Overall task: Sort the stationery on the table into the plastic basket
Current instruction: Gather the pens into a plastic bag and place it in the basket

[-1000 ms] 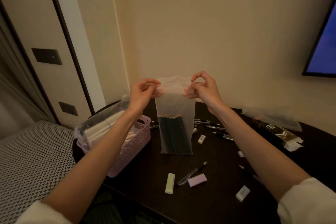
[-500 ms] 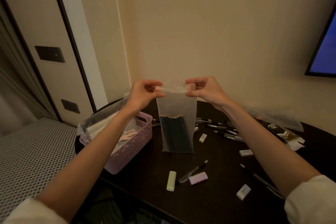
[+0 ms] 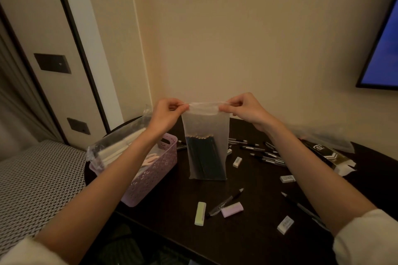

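Beside basket, scattered pens, erasers.

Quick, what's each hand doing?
Left hand: pinching the bag's top left corner.
Right hand: pinching its top right corner.

wall screen, wall switch plates

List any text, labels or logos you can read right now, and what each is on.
None can be read for certain.
Black carton at the table's right: a white logo and chevron mark, blurred.
White erasers: faint print on the sleeves, too small to read.
Frosted bag of dark pencils, pinched by left hand and right hand: no print visible.
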{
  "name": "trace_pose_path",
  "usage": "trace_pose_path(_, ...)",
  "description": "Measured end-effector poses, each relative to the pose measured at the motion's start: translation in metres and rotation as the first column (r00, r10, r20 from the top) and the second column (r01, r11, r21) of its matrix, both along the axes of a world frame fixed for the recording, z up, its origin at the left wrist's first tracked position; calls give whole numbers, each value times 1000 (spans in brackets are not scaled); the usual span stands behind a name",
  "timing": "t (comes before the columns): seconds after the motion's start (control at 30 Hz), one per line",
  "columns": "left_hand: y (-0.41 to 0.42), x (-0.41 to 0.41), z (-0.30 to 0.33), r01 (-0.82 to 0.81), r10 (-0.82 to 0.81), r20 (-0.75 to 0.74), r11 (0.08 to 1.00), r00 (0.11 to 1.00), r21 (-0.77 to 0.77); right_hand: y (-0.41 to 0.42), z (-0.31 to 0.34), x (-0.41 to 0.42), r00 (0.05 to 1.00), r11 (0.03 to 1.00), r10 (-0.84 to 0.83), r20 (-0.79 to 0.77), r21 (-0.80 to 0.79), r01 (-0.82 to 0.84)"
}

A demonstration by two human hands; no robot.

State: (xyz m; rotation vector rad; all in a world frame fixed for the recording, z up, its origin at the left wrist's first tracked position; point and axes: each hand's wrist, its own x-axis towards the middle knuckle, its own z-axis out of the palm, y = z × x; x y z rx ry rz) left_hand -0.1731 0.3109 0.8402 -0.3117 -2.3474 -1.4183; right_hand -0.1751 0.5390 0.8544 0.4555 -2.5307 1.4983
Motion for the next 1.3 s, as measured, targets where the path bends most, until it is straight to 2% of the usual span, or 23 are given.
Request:
trace_pose_path(0.17, 0, 3, -5, 10, -18, 58, 991, 998, 131, -6, -11, 1, 999, 990, -26, 26, -138, 29)
trace_pose_path(0.37, 0, 1, -6, 24, -34, 60, 987, 998, 158, -11, -14, 1, 996, 975, -89, -33, -208, 80)
trace_pose_path(0.43, 0, 1, -7, 39, -54, 67, 979, 996, 199, -11, -15, 1, 996, 974, -89, -26, -210, 82)
trace_pose_path(0.57, -2, -1, -7, 51, -60, 59, 989, 996, 140, -12, -13, -2, 999, 980, -42, -2, -196, 41)
trace_pose_path(0.77, -1, 0, -1, 73, -104, 144, 976, 984, 207, -14, -10, -8, 997, 978, -71, 29, -192, 75)
trace_pose_path(0.87, -3, 2, 0, 98, -124, 143, 979, 982, 177, -17, -13, -10, 995, 977, -93, 37, -187, 99)
trace_pose_path(1.0, -6, 0, -4, 145, -145, 212, 989, 966, 17, -16, -14, -13, 993, 975, -97, 66, -192, 108)
trace_pose_path(1.17, -7, -3, -11, 86, -88, 152, 996, 984, 17, -7, -11, -12, 991, 988, -1, 137, -152, 22)
trace_pose_path(1.3, -9, -4, -13, 60, -58, 128, 998, 990, -14, -6, -12, -14, 987, 997, 14, 158, -83, -1)
